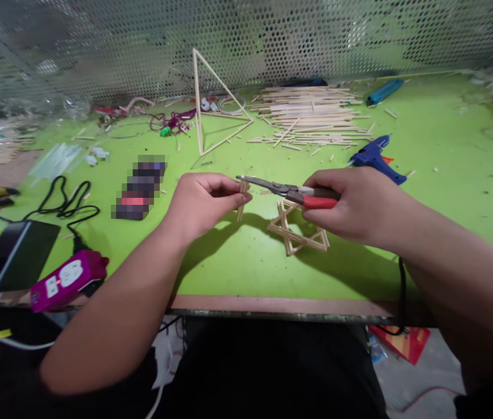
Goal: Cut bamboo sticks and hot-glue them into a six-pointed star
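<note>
Between the thumb and fingers of my left hand [203,201] is a small bunch of short wooden sticks [240,210], held upright above the table. My right hand [351,201] is wrapped round the red handle of a pair of pliers [288,189]. The jaws of the pliers point left and reach the top of the sticks; whether they grip them I cannot tell. Below the pliers, a star-shaped frame of wooden sticks [292,240] lies on the green table [229,267].
A stick pyramid frame [198,105] stands behind, beside a pile of sticks [316,110]. A blue glue gun [372,157] and a utility knife [385,92] lie at right. A phone-like blurred object [142,186], a purple power socket [70,280] and black cable [61,201] are at left.
</note>
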Demonstrator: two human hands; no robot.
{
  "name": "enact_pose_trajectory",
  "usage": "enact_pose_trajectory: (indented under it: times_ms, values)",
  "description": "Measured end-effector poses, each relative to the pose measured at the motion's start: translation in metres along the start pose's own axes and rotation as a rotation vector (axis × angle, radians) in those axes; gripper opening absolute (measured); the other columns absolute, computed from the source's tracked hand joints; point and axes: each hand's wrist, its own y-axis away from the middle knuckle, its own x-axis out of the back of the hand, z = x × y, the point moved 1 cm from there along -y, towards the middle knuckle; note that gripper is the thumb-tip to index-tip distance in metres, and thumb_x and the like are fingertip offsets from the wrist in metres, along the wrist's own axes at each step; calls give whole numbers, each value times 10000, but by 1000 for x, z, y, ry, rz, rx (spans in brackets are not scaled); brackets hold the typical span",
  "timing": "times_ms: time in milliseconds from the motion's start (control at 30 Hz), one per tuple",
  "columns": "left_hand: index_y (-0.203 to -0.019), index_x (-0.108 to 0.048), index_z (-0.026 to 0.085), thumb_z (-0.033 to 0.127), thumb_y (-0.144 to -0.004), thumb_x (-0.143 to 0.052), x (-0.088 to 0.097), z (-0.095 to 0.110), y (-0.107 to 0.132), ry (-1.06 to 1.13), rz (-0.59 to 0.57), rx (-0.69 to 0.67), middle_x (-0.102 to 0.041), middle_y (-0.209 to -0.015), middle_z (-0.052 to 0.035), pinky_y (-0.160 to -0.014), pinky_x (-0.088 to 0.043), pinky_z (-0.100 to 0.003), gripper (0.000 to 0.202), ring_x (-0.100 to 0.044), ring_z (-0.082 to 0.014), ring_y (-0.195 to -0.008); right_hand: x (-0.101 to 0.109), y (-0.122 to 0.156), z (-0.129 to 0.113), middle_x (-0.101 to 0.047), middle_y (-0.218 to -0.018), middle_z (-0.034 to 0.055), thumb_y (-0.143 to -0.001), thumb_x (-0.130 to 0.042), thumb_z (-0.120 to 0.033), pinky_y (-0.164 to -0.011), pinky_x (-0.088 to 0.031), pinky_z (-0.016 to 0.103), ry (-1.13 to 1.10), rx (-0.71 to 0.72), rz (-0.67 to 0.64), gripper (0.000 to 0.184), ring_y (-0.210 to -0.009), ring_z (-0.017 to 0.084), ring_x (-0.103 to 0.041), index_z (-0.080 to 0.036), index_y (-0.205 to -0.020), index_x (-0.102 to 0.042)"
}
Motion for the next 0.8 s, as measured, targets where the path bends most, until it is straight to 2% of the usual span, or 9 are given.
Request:
enact_pose_trajectory:
  times_ms: [267, 500, 800]
  values:
    - [-810, -900, 217, 287, -677, -1026, 0, 6, 2, -21, 6, 22, -861, -843, -48, -691, -626, -312, 196, -767, -196, -748, 1, 0, -4, -712, -726, 42, -818, -725, -456, -605, -401, 396, 33, -42, -7, 193, -649, 246, -572, -283, -899, -750]
    - [-837, -916, 216, 314, -646, -1041, 1, 3, 1, -33, 21, 22, -877, -874, -62, -698, -632, -308, 249, -784, -208, -784, 0, 2, -6, -710, -709, 40, -845, -718, -451, -586, -383, 400, 83, -55, 1, 186, -626, 241, -568, -285, -919, -759]
    - [-840, -912, 217, 338, -667, -1069, 3, 9, 5, -51, 16, 5, -856, -842, -62, -706, -635, -361, 263, -773, -231, -766, 1, 3, -5, -701, -707, 48, -854, -728, -468, -567, -360, 388, 106, -31, 24, 171, -607, 241, -548, -301, -887, -750]
